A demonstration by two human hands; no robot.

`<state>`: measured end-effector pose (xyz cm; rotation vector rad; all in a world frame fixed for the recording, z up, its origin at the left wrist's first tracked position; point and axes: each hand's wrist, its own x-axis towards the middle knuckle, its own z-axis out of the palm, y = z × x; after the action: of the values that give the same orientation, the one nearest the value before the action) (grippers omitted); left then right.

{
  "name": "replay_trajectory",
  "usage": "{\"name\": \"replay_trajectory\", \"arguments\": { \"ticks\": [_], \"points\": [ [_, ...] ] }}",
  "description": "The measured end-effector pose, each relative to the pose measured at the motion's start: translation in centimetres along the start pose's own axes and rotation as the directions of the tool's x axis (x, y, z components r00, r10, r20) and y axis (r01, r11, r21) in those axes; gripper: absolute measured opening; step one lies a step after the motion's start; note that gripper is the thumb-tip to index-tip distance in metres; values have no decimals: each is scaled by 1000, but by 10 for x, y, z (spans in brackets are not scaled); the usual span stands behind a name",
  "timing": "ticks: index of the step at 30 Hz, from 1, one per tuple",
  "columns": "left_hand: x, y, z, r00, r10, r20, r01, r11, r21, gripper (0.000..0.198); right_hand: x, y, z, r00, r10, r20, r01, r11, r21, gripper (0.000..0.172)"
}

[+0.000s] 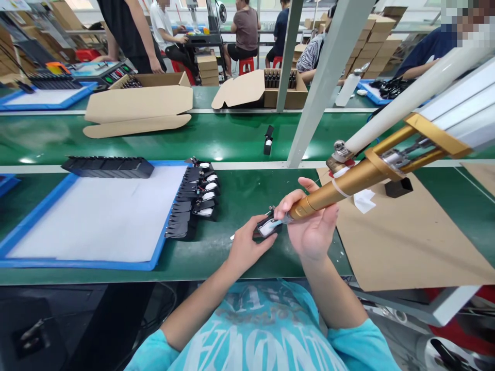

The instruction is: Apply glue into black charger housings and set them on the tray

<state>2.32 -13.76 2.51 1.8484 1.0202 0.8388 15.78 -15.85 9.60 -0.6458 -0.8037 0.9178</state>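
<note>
My left hand grips a small black plastic housing with a white inside, resting on the green bench. My right hand is curled round the front end of a gold-coloured dispensing gun. The gun's pale nozzle reaches down to the white part of the housing; whether it touches cannot be made out. Left of my hands, several similar black housings, some showing white insides, stand in rows against a tray's edge.
A blue-rimmed white tray lies at left, with a row of black housings along its far edge. Brown cardboard covers the bench at right. A grey post rises ahead. One black housing sits on the green conveyor. Several people work beyond.
</note>
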Motion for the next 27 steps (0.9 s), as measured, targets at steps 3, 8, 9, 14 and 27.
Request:
{"name": "replay_trajectory", "arguments": {
  "ticks": [3,8,9,14,27],
  "points": [
    [1,-4,-4,1000,2,23,-3,998,62,37,1,0,-3,1000,-10,1,9,1000,18,50],
    [-1,-18,-11,990,1,140,-36,968,248,34,7,-1,-16,999,-39,-10,40,998,38,54],
    [-2,-19,-12,985,-22,170,-24,965,262,33,10,-1,-19,999,-51,-18,52,998,29,54],
    [3,-19,-18,953,-97,288,39,979,201,56,22,-1,-38,994,-91,-68,91,996,-10,50],
    [43,-31,5,857,37,514,163,927,-338,25,20,-4,-57,990,-107,-95,104,994,-32,48]
  ]
}}
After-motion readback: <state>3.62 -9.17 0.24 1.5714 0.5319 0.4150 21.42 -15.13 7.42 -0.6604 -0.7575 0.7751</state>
